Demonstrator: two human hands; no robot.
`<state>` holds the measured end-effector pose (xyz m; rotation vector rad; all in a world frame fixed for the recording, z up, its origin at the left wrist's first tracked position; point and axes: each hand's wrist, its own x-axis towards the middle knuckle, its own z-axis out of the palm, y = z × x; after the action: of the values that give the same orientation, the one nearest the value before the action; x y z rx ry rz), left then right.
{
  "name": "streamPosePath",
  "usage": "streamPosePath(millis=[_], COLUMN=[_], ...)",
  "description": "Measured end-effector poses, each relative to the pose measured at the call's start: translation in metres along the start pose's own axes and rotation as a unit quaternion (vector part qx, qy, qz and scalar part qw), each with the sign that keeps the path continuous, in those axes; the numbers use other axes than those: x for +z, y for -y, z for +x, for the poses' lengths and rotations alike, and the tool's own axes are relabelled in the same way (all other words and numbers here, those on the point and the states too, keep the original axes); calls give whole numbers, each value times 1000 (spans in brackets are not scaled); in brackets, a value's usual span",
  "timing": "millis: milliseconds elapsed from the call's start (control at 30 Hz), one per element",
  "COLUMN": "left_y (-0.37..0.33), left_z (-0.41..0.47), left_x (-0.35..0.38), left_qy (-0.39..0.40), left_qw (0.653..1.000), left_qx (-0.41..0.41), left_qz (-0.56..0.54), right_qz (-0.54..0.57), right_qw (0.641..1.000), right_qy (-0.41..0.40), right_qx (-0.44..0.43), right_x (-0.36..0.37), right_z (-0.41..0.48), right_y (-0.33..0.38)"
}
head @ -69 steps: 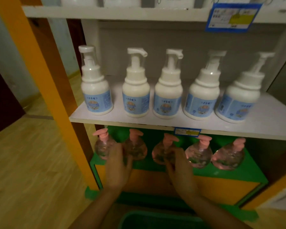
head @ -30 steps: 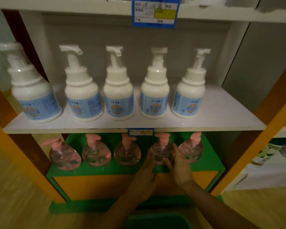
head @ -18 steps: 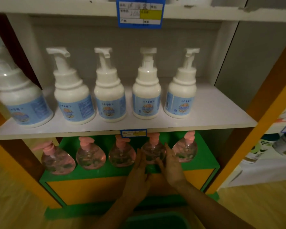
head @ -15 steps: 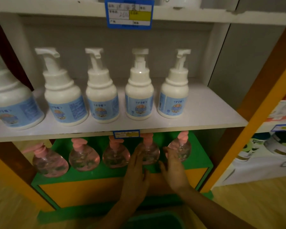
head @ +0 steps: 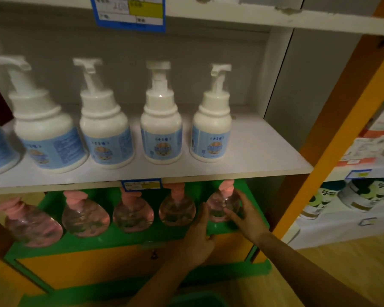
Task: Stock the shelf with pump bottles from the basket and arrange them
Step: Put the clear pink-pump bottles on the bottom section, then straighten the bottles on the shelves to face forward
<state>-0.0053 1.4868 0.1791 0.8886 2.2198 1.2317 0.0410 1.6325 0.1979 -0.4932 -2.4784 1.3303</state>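
View: head camera, looking down at the shelving.
Right hand (head: 246,214): lower centre-right of frame. Fingers curled round the right side of the rightmost pink bottle (head: 217,204), thumb across its front; a firm hold.
Left hand (head: 198,237): just left of the right hand. Fingers straight, tips against that bottle's left flank; it grasps nothing.
Rightmost pink bottle: upright on the green shelf (head: 129,239), at the right end of the row, between both hands. Pump top partly hidden by the shelf edge above.
Other pink bottles (head: 177,209): four, upright, in a row leftward along the green shelf; the far-left one is blurred.
White bottles (head: 161,134): upright in a row on the white shelf (head: 264,156), mid-frame, blue labels outward.
Blue tag (head: 142,185): on the white shelf's front edge, above the pink row.
Basket (head: 197,301): green rim at bottom edge, beneath the forearms; contents out of sight.
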Motion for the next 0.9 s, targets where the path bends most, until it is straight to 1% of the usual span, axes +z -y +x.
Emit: streamPosePath(millis=[67,267,400,467,567,633,667,700,767,833,900], left_y=[1,6,8,4,-8,-18,-23,-28,-30,-32,-36], left_z=[2,1,-3,-8,-23,-37,-44,-50,-61,-72,-82], left_x=[2,5,-1,-7,-21,-35,-43,-51,-66,-82,-96], left_qy=[10,-4,19,14,-16,-32,-40,-59,-117,-151,-203], left_qw=[1000,999,997,996,987,972,963,951,915,903,890], left_qx=[-9,-22,-27,-19,57,119,145,178,234,261,283], left_qz=[-3,28,64,86,146,202,223,245,306,306,295], right_qz=[0,-14,-1,-17,-106,-124,-131,-146,-176,-178,-148], right_qw=[1000,1000,999,998,992,990,989,986,981,981,987], right_qy=[-8,-6,18,21,2,9,27,49,77,74,66], right_qx=[6,11,31,48,63,72,70,63,39,3,-25], right_x=[2,10,11,10,5,-3,-8,-12,-17,-18,-16], right_z=[2,0,-3,-9,-22,-31,-36,-42,-50,-54,-57], right_y=[-2,0,7,9,14,22,28,36,53,78,105])
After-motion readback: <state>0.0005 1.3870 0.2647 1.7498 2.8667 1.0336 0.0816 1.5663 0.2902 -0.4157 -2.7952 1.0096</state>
